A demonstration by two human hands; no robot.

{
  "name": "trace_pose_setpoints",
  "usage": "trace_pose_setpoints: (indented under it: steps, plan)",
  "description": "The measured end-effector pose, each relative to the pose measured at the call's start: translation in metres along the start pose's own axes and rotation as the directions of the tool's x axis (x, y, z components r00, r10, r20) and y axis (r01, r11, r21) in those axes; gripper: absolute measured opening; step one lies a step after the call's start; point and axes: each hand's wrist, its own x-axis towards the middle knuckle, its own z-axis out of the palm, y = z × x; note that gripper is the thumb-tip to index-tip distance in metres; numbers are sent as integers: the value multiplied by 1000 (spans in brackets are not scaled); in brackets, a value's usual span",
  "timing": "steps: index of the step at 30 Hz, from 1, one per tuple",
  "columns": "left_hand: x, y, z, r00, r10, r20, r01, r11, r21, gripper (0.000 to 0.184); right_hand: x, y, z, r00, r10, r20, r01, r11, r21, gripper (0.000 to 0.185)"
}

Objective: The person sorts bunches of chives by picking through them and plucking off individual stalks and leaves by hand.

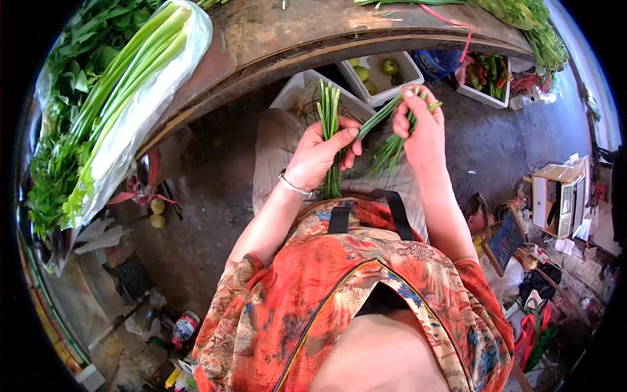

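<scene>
Red-patterned shirt (261, 313) lies nearest, below the fingers (344, 136). Left hand (318, 153) curls closed around a bundle of green stems (329, 108), apparently keeping them aligned; right hand (423, 121) pinches loose stems (390, 153) just beside it. Beyond the fingers, a white box (386, 99) holds green fruit (390, 66).

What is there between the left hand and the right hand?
In the head view, thin green stalks slant across the gap from the left hand to the right hand.

stalks (329, 111): smooth | bracelet (296, 190): shiny metal | tabletop (287, 27): rough wood | garment (313, 287): matt cloth | bag (134, 144): glossy plastic
</scene>
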Motion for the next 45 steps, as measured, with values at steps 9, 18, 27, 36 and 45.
trace_pose_setpoints:
  steps: [9, 18, 27, 36, 45]
  plan:
    - [3, -2, -23, 953, 134, -270, -90, 981, 169, 21, 15, -34, -25, 962, -202, -186, 202, 979, -23, 7]
    - [0, 2, -5, 997, 23, -69, -15, 993, 118, 21, 14, -19, -19, 996, -93, -9, 93, 996, 2, 12]
    - [-3, -5, 8, 985, -80, 152, 75, 996, 37, 20, -10, 2, 18, 943, 217, 252, -155, 957, -244, 29]
    - [-4, 2, 8, 992, -69, 103, 65, 997, 43, 32, -10, 4, 6, 962, 247, 116, -224, 958, -178, 16]
    - [-3, 0, 8, 999, -17, 38, 17, 1000, 0, 28, -9, 6, 2, 980, 168, 104, -145, 969, -199, 15]
